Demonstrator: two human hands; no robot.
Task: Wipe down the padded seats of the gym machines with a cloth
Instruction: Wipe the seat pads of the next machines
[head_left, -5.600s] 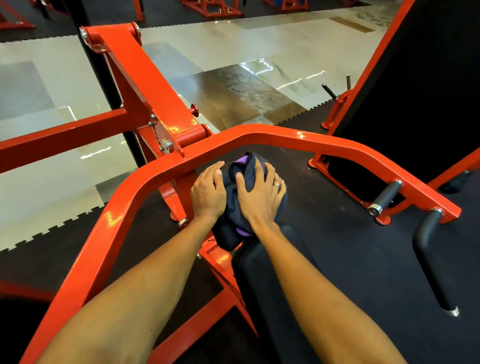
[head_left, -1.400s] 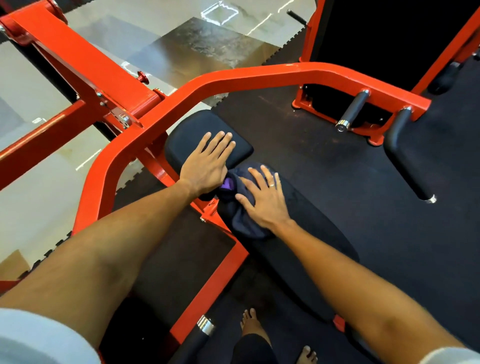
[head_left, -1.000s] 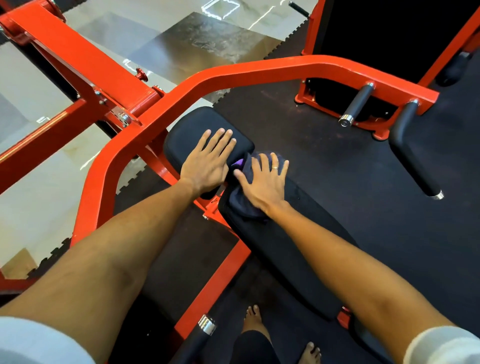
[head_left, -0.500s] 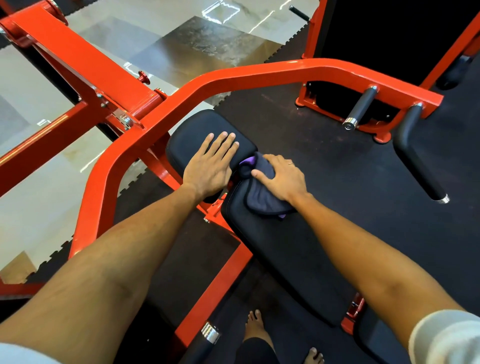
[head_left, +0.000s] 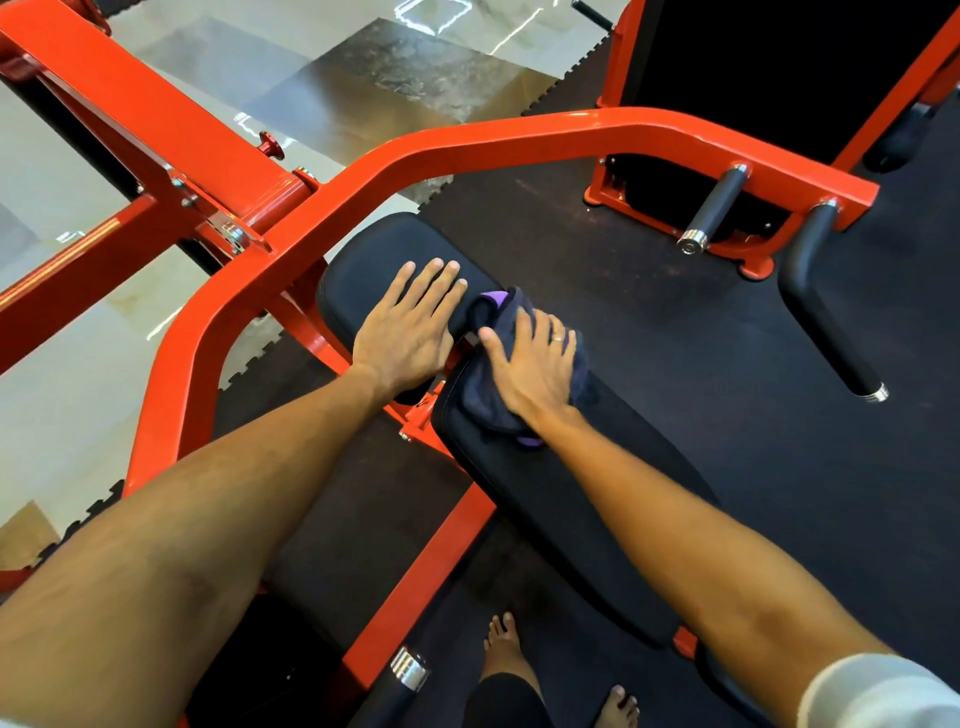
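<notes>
Left hand lies flat, fingers straight, on the small upper pad. Right hand, fingers spread, presses a dark cloth onto the top end of the long seat pad, which runs from lower right toward upper left. A moment earlier its fingers curled over the cloth.

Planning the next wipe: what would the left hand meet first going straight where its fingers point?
The left hand clears the small black padded seat; beyond, probably the red curved bar, depth unclear.
</notes>
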